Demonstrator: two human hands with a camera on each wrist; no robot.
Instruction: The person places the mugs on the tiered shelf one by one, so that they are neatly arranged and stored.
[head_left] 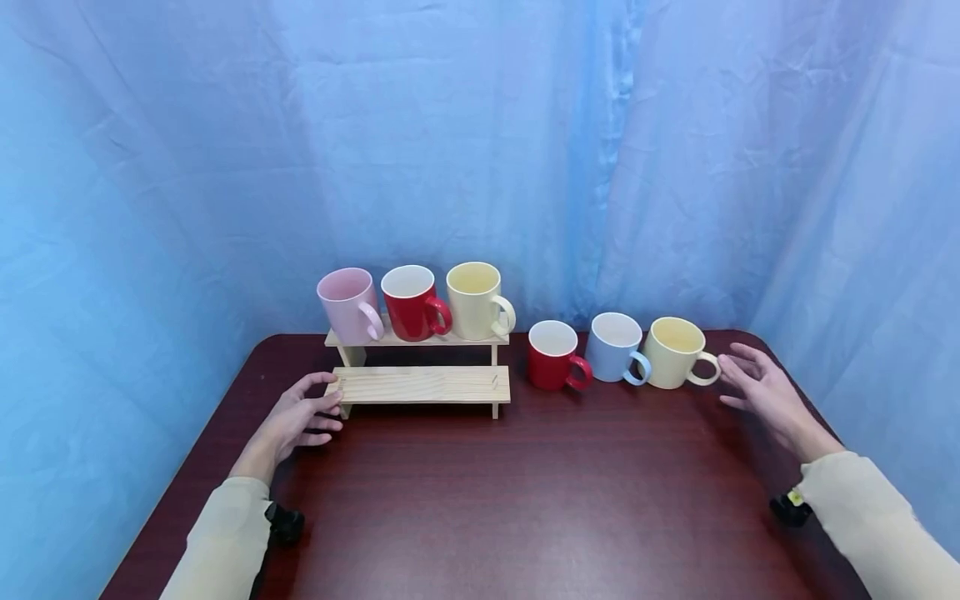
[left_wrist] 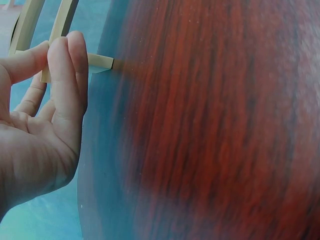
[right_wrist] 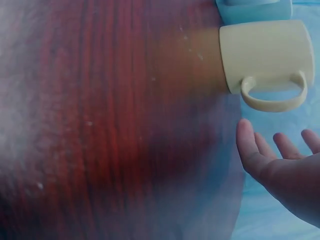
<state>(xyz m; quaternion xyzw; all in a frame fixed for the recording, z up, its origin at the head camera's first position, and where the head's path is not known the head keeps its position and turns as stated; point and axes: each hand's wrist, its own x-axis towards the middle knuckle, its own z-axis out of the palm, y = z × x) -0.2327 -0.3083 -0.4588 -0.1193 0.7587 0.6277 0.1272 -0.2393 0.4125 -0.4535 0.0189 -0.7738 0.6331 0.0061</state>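
At the left end of a two-step wooden shelf [head_left: 420,385], my left hand [head_left: 296,417] pinches the lower board between thumb and fingers. The left wrist view shows the board's end [left_wrist: 60,25] between the digits of that hand [left_wrist: 40,135]. My right hand [head_left: 768,404] is held beside the handle of a yellow mug [head_left: 670,358], fingers loosely spread and holding nothing. A small gap separates its fingertips from the handle [right_wrist: 272,106] in the right wrist view. To the left of this mug stand a light blue mug [head_left: 611,350] and a red mug [head_left: 549,362].
On the shelf's upper step stand a pink mug [head_left: 348,308], another red mug [head_left: 408,312] and a pale yellow mug [head_left: 471,308]. The dark wood table [head_left: 525,492] has a blue curtain [head_left: 480,150] behind it and at both sides.
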